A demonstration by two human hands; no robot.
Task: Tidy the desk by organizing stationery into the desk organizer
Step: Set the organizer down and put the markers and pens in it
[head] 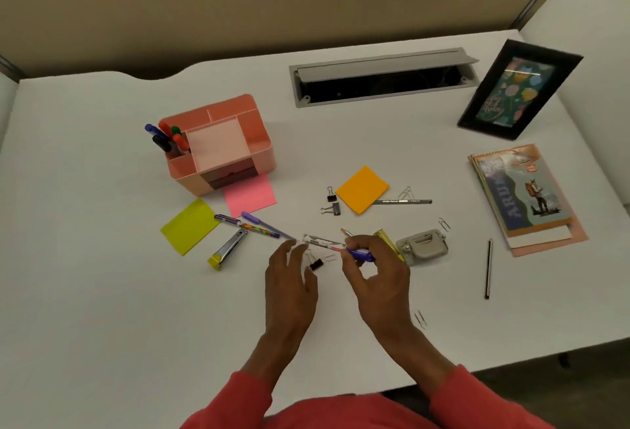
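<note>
A pink desk organizer (238,115) stands at the back left with several markers (167,137) upright in its left compartment. My right hand (375,275) is shut on a blue-capped pen (359,254) and a white marker (320,242), with a pencil tip (346,232) poking out above the fingers. My left hand (289,278) hovers open just left of them, above a black binder clip (316,263). Purple pens (262,224) and a yellow stapler (228,249) lie to the left. Yellow (189,226), pink (250,195) and orange (362,189) sticky pads lie on the desk.
Two binder clips (332,203), a grey pen (402,202), a grey hole punch (422,245), a black pencil (488,268) and loose paper clips (421,319) lie around. Notebooks (521,197) and a picture frame (518,89) sit at the right. An open cable slot (381,82) is at the back.
</note>
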